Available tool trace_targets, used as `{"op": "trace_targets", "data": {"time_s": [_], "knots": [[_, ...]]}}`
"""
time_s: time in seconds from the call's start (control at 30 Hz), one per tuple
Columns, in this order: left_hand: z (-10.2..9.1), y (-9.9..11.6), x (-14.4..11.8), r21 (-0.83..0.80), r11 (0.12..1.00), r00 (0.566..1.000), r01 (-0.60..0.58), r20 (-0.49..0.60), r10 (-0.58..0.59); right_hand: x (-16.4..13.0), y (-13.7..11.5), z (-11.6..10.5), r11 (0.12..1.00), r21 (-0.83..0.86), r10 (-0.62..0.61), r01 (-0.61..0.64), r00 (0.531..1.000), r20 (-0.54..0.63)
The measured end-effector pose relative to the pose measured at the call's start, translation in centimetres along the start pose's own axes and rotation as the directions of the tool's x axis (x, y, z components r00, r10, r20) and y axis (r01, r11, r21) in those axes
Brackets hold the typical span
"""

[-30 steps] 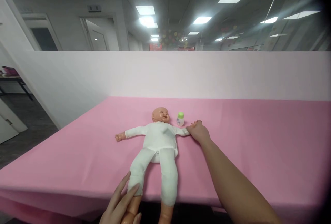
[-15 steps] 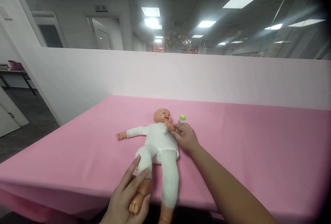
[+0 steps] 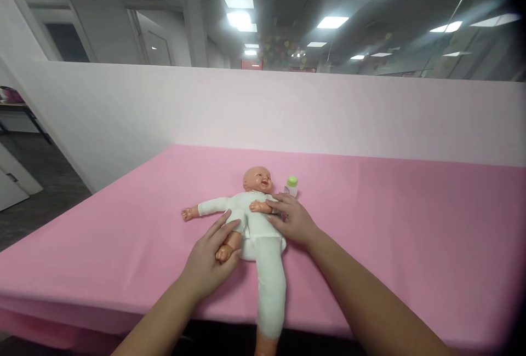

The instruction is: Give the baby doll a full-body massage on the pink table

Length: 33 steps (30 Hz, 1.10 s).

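Observation:
A baby doll (image 3: 263, 224) in a white cloth body lies on its back, its head away from me. My left hand (image 3: 211, 257) is wrapped round the doll's leg (image 3: 232, 242) on the left side; that leg is bent up against the belly, its foot by my palm. My right hand (image 3: 293, 219) grips the doll's arm (image 3: 262, 207) on the right side, which lies folded across the chest. The other arm stretches out to the left. The other leg (image 3: 271, 290) is straight, with its foot past the table's near edge.
Pink cloth (image 3: 390, 246) covers the table. Just beyond my right hand stands a small bottle (image 3: 292, 186) with a green cap. A white low wall (image 3: 263, 109) with glass above runs along the back. A doorway and another table are at the left.
My left hand has pushed the doll's leg up toward its belly. My right hand has brought the doll's arm down from near its chin across the chest. The view has tilted slightly downward.

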<state>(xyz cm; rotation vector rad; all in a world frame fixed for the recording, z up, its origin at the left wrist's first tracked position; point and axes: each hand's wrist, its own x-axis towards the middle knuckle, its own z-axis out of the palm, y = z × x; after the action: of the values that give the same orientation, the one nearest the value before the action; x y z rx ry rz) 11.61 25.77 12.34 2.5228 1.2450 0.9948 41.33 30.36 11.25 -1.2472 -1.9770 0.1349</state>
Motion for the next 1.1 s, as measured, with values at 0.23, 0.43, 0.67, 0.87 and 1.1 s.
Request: {"op": "trace_targets", "data": {"time_s": [0.23,0.43,0.67,0.87,1.1], "knots": [[0.4,0.2,0.7,0.019,0.998,0.991,0.052,0.124,-0.054,0.5,0.1,0.0,0.995,-0.029,0.095,-0.093,0.993,0.07],[0.4,0.1,0.8,0.011,0.999,0.991,0.049,0.127,-0.05,0.7,0.5,0.2,0.999,-0.034,0.034,-0.032,0.998,0.052],[0.7,-0.1,0.3,-0.025,0.999,0.997,0.029,0.067,-0.028,0.7,1.3,0.2,0.985,0.13,0.116,-0.116,0.993,0.009],[-0.1,0.0,-1.1,-0.1,0.995,0.999,-0.004,-0.054,-0.001,0.3,1.9,-0.8,0.89,0.358,0.353,-0.281,0.922,-0.156],[-1.3,0.9,-5.3,-0.125,0.988,0.991,-0.087,-0.111,0.073,0.2,5.2,-2.0,0.775,0.523,0.568,-0.355,0.753,-0.331]]}}
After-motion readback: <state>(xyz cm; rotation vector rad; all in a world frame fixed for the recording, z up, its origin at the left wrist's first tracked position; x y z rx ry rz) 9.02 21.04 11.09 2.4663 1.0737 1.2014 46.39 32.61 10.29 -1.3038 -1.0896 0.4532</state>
